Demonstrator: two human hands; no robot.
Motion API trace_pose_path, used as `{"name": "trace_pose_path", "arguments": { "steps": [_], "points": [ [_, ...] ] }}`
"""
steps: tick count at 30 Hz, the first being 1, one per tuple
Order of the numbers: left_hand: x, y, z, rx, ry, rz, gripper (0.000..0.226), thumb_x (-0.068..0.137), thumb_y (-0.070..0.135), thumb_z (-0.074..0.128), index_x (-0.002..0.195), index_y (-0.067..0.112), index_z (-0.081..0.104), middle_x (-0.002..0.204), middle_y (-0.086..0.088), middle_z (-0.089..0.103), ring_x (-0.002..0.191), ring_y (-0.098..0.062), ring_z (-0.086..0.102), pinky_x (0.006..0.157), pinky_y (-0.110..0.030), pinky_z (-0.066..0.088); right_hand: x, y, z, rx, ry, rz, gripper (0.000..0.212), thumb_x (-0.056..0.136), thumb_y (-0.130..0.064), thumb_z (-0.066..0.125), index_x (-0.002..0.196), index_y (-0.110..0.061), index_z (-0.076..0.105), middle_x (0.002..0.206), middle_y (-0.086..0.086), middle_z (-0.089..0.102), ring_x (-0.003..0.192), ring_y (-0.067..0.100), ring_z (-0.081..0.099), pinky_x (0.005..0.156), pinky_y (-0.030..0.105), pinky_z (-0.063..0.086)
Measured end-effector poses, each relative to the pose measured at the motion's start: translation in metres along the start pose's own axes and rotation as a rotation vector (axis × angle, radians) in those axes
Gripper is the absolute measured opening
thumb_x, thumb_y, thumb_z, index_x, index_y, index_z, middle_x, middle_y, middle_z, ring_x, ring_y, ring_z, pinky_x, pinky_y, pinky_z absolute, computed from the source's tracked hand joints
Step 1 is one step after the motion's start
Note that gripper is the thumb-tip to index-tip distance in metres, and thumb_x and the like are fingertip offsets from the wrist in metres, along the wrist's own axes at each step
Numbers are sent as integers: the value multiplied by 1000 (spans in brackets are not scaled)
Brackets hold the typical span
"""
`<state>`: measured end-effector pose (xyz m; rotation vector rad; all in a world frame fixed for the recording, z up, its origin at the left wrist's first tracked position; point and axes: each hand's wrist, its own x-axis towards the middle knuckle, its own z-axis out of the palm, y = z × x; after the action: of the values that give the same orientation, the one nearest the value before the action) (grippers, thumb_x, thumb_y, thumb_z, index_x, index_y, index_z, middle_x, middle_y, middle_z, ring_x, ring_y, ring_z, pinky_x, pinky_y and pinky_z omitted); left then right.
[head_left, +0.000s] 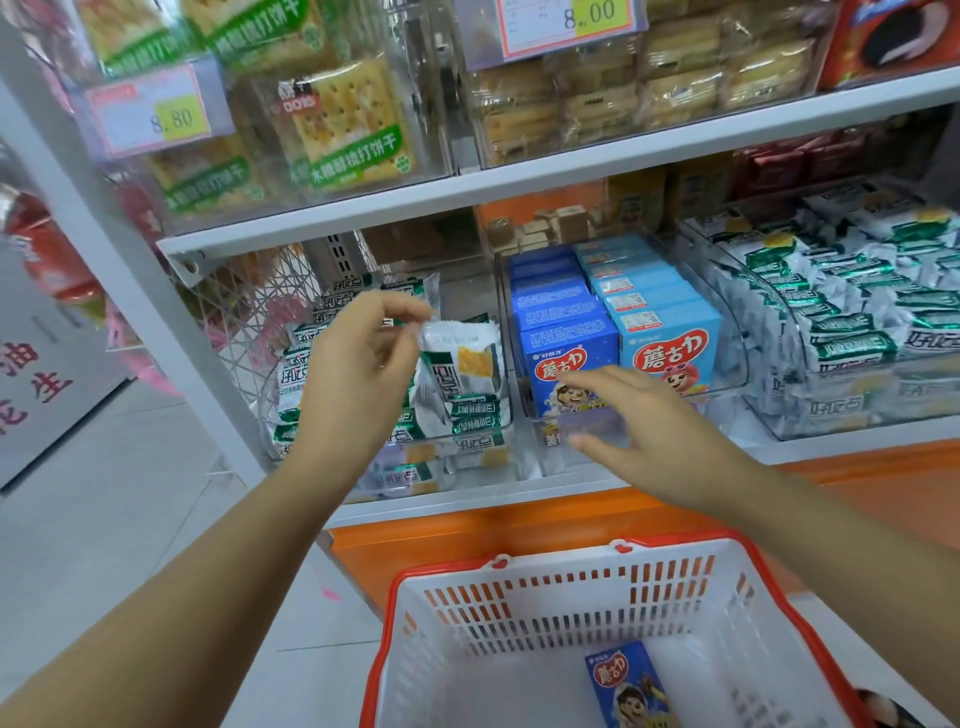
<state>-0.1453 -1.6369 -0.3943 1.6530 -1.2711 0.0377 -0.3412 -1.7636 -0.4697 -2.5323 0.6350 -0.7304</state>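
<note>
A white-and-green snack packet (460, 374) hangs just above its clear bin (483, 470) on the lower shelf (467, 501), pinched by its top edge between the thumb and fingertips of the shopper's left hand (358, 364). The right hand (639, 421) hovers open, fingers spread and holding nothing, in front of the neighbouring rows of blue boxes (597, 322). Below the shelf, a red-rimmed white basket (519, 613) carries a single blue box (626, 686) lying flat on its bottom. By the look of it the picking is about midway. One item is in and the packet is lifted clear of the bin but not yet over the basket. What remains is to bring it down and release it inside.
</note>
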Motion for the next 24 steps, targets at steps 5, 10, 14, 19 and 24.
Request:
{"name": "trace_pose_path", "arguments": {
  "steps": [5,10,14,19,24],
  "points": [
    [-33,17,9,-165,1,-16,24,95,7,52,89,29,59,43,10,45,37,-6,27,40,-17,21,-5,-43,-12,382,51,89,59,75,-40,73,128,-39,46,122,-18,56,102,0,58,91,22,47],
    [-60,28,18,-204,-86,-14,21,93,5,56,92,25,61,62,14,61,45,3,48,46,-9,31,-16,-63,-9,525,52,70,25,78,-21,75,99,-29,65,90,-6,69,81,13,64,77,32,52],
    [-71,24,13,-271,-183,-73,28,90,14,62,110,34,58,108,9,67,87,3,65,71,-13,49,-22,-60,-10,686,38,140,19,81,-8,70,90,-24,64,84,-3,73,75,9,66,71,26,54],
    [-93,8,11,-332,-305,-293,39,78,34,76,113,37,59,110,10,67,103,-10,65,88,-26,52,-35,-61,-4,935,18,304,19,82,-7,65,91,-17,53,83,-3,74,77,12,69,75,28,56],
    [-106,13,8,-406,-213,-283,24,79,13,73,97,26,63,79,12,69,77,-2,67,69,-13,48,-49,-66,2,977,-5,295,21,79,-5,66,85,-20,52,95,4,73,94,21,69,86,34,53]
  ]
}}
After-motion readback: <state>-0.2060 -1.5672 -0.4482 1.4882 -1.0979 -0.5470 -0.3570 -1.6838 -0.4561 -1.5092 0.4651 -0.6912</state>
